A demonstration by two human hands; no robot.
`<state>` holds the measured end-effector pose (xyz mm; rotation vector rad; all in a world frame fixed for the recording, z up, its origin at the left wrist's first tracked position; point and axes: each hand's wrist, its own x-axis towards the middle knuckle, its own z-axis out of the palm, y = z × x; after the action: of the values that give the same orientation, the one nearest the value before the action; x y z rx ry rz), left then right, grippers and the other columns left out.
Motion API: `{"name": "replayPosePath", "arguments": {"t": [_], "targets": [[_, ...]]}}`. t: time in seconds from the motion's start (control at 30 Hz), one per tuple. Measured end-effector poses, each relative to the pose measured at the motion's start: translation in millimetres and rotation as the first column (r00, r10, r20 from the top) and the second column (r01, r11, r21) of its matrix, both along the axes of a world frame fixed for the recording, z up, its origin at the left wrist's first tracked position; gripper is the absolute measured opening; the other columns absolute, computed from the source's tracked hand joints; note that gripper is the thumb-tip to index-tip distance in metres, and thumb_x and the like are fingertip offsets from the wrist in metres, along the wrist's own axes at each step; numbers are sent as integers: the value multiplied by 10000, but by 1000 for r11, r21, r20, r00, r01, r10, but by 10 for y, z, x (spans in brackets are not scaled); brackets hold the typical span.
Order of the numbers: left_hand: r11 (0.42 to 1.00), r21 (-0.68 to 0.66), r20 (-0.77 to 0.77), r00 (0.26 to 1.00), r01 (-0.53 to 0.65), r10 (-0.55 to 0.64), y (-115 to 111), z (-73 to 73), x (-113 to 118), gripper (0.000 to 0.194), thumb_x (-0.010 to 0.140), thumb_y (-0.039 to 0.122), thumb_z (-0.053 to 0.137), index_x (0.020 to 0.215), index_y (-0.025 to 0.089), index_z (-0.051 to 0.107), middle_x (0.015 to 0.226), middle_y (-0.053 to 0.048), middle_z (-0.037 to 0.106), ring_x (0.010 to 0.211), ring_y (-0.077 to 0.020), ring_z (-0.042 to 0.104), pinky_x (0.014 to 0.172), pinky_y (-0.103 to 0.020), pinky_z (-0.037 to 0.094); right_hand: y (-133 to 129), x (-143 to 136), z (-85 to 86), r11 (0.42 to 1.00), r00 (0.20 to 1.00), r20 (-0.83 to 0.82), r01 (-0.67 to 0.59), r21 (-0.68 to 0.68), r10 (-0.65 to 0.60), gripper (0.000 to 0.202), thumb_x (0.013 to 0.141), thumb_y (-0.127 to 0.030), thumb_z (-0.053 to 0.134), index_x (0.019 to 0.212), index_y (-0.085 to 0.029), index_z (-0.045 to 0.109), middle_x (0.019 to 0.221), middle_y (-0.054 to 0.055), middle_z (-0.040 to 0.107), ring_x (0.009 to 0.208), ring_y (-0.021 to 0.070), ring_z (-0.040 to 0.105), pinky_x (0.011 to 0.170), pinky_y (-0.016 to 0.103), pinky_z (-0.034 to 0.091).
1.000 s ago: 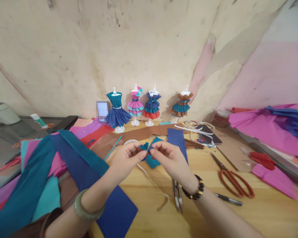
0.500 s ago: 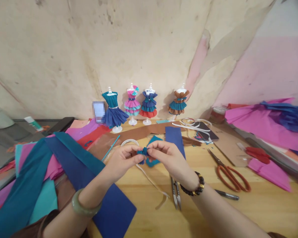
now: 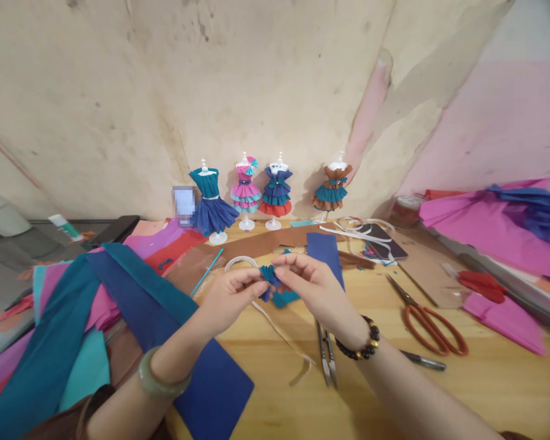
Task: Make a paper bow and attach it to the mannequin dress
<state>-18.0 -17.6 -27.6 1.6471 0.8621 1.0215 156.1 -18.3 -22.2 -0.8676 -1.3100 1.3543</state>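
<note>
Between my two hands is a small pleated piece in teal and dark blue (image 3: 266,276), held above the middle of the wooden table. My left hand (image 3: 231,294) pinches its left side between thumb and fingers. The fingertips of my right hand (image 3: 307,286) are closed on its right side. Behind and below the piece lie a teal paper scrap (image 3: 286,299) and a roll of white ribbon (image 3: 241,261), its loose end trailing toward the front. Thread snips (image 3: 327,357) rest under my right wrist.
Four small dress forms, including one in teal and blue (image 3: 213,205), stand along the wall. Orange-handled scissors (image 3: 428,324) and a pen (image 3: 424,360) lie at the right. Coloured paper strips (image 3: 132,305) cover the left. A phone (image 3: 385,241) lies behind near white ribbons.
The pleated piece has turned and spread slightly between my fingers, so its teal pleats show more clearly. The whole view has shifted slightly.
</note>
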Motion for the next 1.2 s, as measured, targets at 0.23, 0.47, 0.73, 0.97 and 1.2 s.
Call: {"name": "replayPosePath", "arguments": {"t": [0.23, 0.47, 0.73, 0.97, 1.2], "targets": [[997, -20, 34, 997, -70, 71, 12, -51, 7, 217, 814, 301, 628, 945, 157, 725, 791, -53, 661, 720, -158, 586, 701, -284, 488, -5, -31, -35, 981, 983, 167, 50, 187, -82, 302, 701, -265, 702, 979, -197, 605, 789, 12, 650, 707, 143, 617, 663, 287, 513], [995, -73, 109, 991, -72, 80, 17, -84, 19, 231, 771, 339, 684, 890, 146, 728, 767, -49, 663, 677, -142, 578, 670, -276, 483, -15, -29, -40, 966, 973, 189, 83, 244, -131, 275, 728, -199, 631, 1000, -189, 593, 735, -8, 625, 687, 139, 617, 661, 283, 506], [965, -263, 264, 963, 20, 52, 37, -116, 41, 369, 691, 281, 774, 1021, 145, 680, 921, -91, 710, 844, -186, 645, 792, -321, 515, -10, -20, -39, 968, 984, 128, 95, 233, -127, 288, 737, -234, 644, 1019, -198, 597, 793, 8, 619, 724, 145, 602, 716, 307, 518], [961, -265, 216, 967, -77, 138, 47, -149, 43, 225, 661, 292, 786, 799, 138, 696, 792, -35, 690, 718, -142, 627, 755, -302, 515, 20, -4, -62, 962, 973, 195, 69, 264, -124, 301, 728, -236, 636, 1025, -213, 597, 848, 22, 647, 805, 166, 608, 722, 304, 509], [972, -216, 173, 977, -90, 129, 36, -154, 71, 206, 677, 302, 768, 788, 144, 696, 784, -26, 663, 742, -140, 608, 743, -279, 490, -11, -22, -57, 949, 953, 229, 127, 289, -197, 321, 717, -244, 670, 1030, -208, 608, 877, 31, 658, 797, 166, 604, 721, 311, 509]]}}
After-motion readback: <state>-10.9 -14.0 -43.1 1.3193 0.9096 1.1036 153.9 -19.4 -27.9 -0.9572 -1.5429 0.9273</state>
